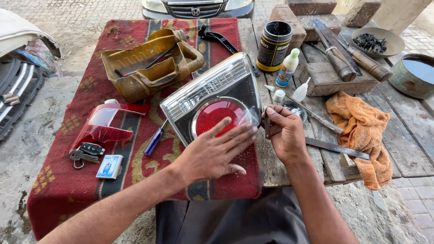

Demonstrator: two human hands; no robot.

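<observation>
Head cam shows the tail light (212,101) lying on the red rug (58,180), left hand (214,153) spread flat on it to pin it down. Right hand (285,133) pinches a thin dark tool (267,124) at its edge (glue bottles (288,68) sit near).

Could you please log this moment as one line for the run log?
left hand: flat on tail light | right hand: pinching small dark tool at lens edge | surface: red rug
</observation>
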